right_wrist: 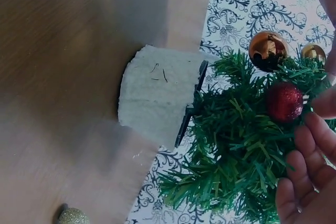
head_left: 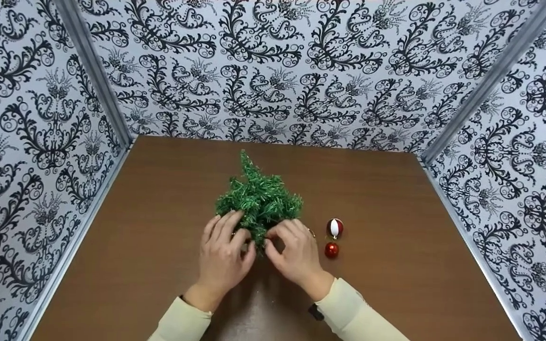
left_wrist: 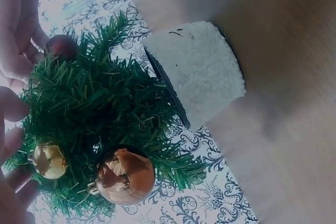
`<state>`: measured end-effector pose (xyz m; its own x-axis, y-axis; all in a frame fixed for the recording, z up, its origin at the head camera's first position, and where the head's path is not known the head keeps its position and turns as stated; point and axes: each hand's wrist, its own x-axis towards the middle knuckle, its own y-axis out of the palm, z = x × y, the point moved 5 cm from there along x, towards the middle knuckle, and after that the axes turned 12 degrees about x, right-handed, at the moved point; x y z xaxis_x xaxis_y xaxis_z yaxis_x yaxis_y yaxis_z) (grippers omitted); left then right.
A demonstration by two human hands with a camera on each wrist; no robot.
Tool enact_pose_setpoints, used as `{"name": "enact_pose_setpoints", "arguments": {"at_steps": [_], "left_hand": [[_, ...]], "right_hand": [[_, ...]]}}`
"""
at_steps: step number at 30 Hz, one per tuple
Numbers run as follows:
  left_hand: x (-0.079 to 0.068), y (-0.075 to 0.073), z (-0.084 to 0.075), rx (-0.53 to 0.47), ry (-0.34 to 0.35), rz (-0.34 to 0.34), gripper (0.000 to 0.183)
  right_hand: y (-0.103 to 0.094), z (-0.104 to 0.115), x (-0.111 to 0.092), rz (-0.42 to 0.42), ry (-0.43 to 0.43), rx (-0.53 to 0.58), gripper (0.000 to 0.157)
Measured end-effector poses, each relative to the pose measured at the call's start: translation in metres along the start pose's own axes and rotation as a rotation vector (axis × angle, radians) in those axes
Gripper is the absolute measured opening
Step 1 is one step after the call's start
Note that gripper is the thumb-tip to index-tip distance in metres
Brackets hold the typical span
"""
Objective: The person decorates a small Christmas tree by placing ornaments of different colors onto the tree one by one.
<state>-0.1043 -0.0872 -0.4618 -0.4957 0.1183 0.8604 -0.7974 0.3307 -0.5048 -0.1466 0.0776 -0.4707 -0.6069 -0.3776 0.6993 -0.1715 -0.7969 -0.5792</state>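
At the centre of the head view, a green artificial tree (head_left: 259, 199) stands on a brown table (head_left: 168, 180), its tip pointing toward the top of the frame and both hands at its near side. The left hand (head_left: 221, 248), at lower centre-left, has its fingers bent among the branches; whether it grips one cannot be told. The right hand (head_left: 296, 248), just right of centre, has thumb and fingertips drawn together. On the right of the right wrist view, these fingertips pinch a dark red ball (right_wrist: 284, 102) at its silver cap, the ball lying against the branches. Toward the lower left of the left wrist view, a large copper ball (left_wrist: 126, 177) and a smaller gold ball (left_wrist: 49, 160) hang on the tree, the gold one near the left hand's fingers. Right of its centre shows the tree's rough white base (left_wrist: 197, 72). Off to the right in the head view, a red-and-white ball (head_left: 335, 228) lies just above a shiny red ball (head_left: 332, 250). A glittery gold ball (right_wrist: 72, 217) is cut off at the lower left of the right wrist view. Patterned walls (head_left: 273, 71) fill the head view's top and sides
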Motion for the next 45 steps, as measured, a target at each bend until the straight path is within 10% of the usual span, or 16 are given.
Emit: {"name": "enact_pose_setpoints", "arguments": {"at_steps": [11, 17, 28, 45], "left_hand": [[0.008, -0.009, 0.001, -0.130, 0.006, -0.143, 0.058], [0.016, -0.002, 0.007, -0.119, 0.049, 0.026, 0.089], [0.019, 0.004, 0.009, -0.117, 0.053, 0.119, 0.093], [0.025, 0.006, 0.002, -0.121, 0.095, 0.161, 0.096]], "right_hand": [[-0.027, -0.010, -0.007, -0.085, -0.027, 0.055, 0.015], [-0.058, -0.044, -0.013, -0.128, 0.058, -0.048, 0.013], [-0.084, -0.129, -0.073, 0.202, 0.560, -0.263, 0.023], [-0.058, -0.140, -0.093, 0.288, 0.595, -0.380, 0.040]]}}
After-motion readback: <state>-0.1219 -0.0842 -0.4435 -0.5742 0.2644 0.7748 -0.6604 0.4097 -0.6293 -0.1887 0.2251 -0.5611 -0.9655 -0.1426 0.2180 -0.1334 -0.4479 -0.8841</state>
